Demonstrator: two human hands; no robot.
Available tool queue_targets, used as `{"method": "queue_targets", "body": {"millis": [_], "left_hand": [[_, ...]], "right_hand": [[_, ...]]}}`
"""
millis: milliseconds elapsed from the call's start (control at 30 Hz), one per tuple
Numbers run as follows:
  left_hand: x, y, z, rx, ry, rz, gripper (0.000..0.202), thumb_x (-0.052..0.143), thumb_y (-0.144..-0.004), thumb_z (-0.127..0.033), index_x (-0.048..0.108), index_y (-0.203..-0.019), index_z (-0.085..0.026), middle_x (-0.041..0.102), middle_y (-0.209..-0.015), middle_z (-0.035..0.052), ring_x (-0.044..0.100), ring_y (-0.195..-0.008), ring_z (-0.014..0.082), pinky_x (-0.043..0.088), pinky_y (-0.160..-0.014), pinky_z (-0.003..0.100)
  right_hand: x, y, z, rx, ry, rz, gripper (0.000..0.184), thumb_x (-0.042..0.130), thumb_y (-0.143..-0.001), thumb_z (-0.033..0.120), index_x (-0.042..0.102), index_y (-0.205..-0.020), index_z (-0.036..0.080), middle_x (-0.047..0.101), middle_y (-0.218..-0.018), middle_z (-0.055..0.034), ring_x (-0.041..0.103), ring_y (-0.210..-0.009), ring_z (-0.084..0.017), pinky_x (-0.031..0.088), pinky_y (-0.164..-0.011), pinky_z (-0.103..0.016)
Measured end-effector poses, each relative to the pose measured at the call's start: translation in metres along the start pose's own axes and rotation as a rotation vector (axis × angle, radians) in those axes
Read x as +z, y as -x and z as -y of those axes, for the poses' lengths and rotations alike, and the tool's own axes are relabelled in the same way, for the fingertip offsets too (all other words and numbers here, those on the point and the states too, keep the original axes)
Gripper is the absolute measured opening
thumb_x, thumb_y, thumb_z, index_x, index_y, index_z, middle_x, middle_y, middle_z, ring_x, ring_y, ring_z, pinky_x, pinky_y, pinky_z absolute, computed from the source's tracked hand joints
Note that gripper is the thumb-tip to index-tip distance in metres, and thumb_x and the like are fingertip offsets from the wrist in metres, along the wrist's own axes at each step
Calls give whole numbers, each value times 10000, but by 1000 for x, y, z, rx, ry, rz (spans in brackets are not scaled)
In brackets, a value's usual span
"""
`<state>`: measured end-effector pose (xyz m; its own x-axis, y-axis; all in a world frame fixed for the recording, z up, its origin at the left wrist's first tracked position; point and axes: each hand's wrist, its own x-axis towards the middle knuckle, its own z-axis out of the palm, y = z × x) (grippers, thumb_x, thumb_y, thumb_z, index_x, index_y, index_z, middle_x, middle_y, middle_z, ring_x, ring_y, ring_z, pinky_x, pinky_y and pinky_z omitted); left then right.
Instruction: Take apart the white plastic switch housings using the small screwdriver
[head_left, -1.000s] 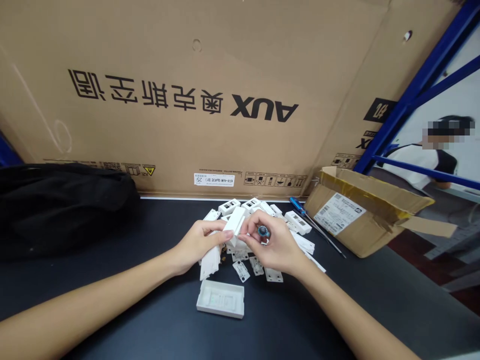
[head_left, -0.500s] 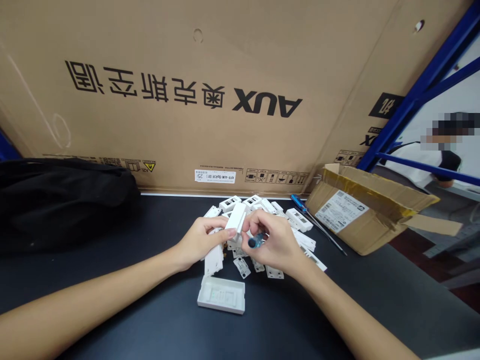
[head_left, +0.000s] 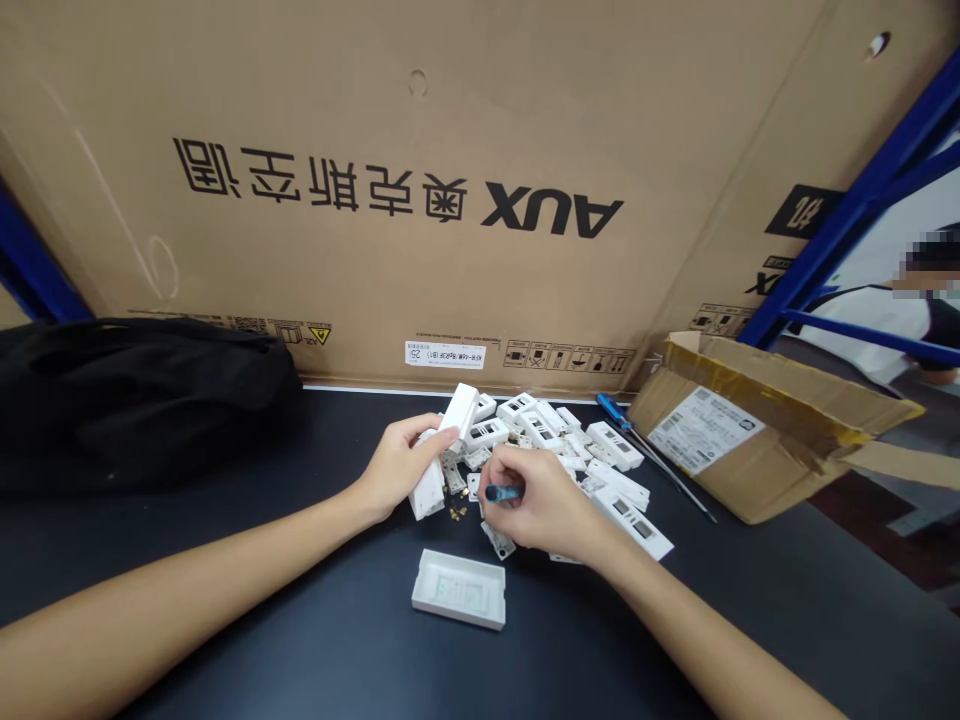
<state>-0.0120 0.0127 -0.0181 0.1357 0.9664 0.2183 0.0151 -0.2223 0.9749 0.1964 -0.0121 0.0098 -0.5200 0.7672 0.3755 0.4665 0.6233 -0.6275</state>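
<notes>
My left hand [head_left: 401,460] grips a white plastic housing [head_left: 460,412], thumb on its face, tilted up over a pile of similar parts. In my right hand [head_left: 536,495] is a small tool with a translucent blue handle [head_left: 504,493], seemingly a screwdriver; its tip is hidden. The two hands are apart. Under and around them lie several white housings [head_left: 616,445] with dark windows and thin white plates [head_left: 499,540]. Small brass-coloured pieces [head_left: 457,512] sit on the table between the hands. A shallow white tray-like cover [head_left: 459,588] rests nearer to me.
A blue-handled long screwdriver [head_left: 652,452] lies right of the pile, beside an opened cardboard box [head_left: 750,430]. Black cloth or a bag [head_left: 142,405] is at the left. A large carton [head_left: 375,270] stands behind the dark table [head_left: 322,640]. Another person [head_left: 862,325] is beyond the blue frame.
The housing in my left hand has moved left and up, away from the tool. My right hand has drawn back from it and turned the handle more sideways. The view has shifted slightly.
</notes>
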Motion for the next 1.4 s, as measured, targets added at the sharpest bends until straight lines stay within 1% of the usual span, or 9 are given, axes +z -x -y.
{"method": "queue_targets", "body": {"millis": [133,233,433,600,700,933,1133,1233,1400], "left_hand": [[1,2,1,41,-23,4,304,694,-872,-462,732,-917,-164,608,-753,-12,484,-624,118,376,-551,224],[1,4,0,60,-30,31,312,660,-900,-472,720,-920,-166,575,-705,-22,465,-602,119,378,-549,227],[1,8,-7,129,-57,174,307,676,-891,-446,716,-799,-157,659,-807,22,549,-701,151,451,-659,256],[1,10,-12,172,-62,257,245,715,-860,-390,746,-786,-159,682,-821,33,591,-766,176,480,-765,290],[2,11,-12,164,-43,264,239,744,-838,-389,761,-774,-160,698,-833,40,610,-783,181,489,-778,290],[0,1,-3,49,101,66,380,670,-889,-544,713,-935,-169,657,-699,3,534,-498,115,432,-493,238],[-32,-26,13,69,160,-202,476,603,-902,-657,582,-838,-186,603,-712,-9,526,-537,93,375,-459,195],[-48,-33,18,89,128,-258,485,626,-868,-675,562,-879,-194,622,-813,3,607,-689,115,487,-592,211],[-55,-32,21,138,-34,-241,385,781,-785,-431,525,-948,-194,673,-997,46,661,-904,164,536,-842,313]], "right_hand": [[2,1,1,-11,35,51,215,578,-652,29,509,-722,220,544,-653,58,489,-589,-104,374,-551,-241],[1,1,2,22,-16,56,286,589,-699,41,565,-916,225,612,-745,42,502,-603,-109,398,-553,-248],[-3,1,1,0,-76,-113,588,682,-881,300,374,-1377,233,580,-926,-19,588,-726,-160,454,-543,-278],[-4,0,0,-37,49,-100,875,824,-786,318,310,-1491,255,591,-989,-36,619,-826,-200,528,-668,-341],[-2,0,-1,-27,60,-99,844,822,-795,341,322,-1471,262,606,-997,-32,622,-804,-190,536,-699,-349],[-4,-3,3,-28,104,-250,709,817,-738,331,434,-1327,231,601,-912,-14,617,-811,-207,516,-702,-346],[-14,-2,3,38,130,-241,718,805,-733,444,464,-1326,225,619,-885,-10,636,-774,-208,497,-703,-356],[-16,-2,1,67,161,-221,735,796,-740,481,460,-1339,219,622,-889,-7,630,-770,-202,482,-685,-347],[-20,-2,3,78,198,-188,729,787,-757,470,445,-1355,233,630,-892,-1,633,-760,-196,479,-685,-342]]}}
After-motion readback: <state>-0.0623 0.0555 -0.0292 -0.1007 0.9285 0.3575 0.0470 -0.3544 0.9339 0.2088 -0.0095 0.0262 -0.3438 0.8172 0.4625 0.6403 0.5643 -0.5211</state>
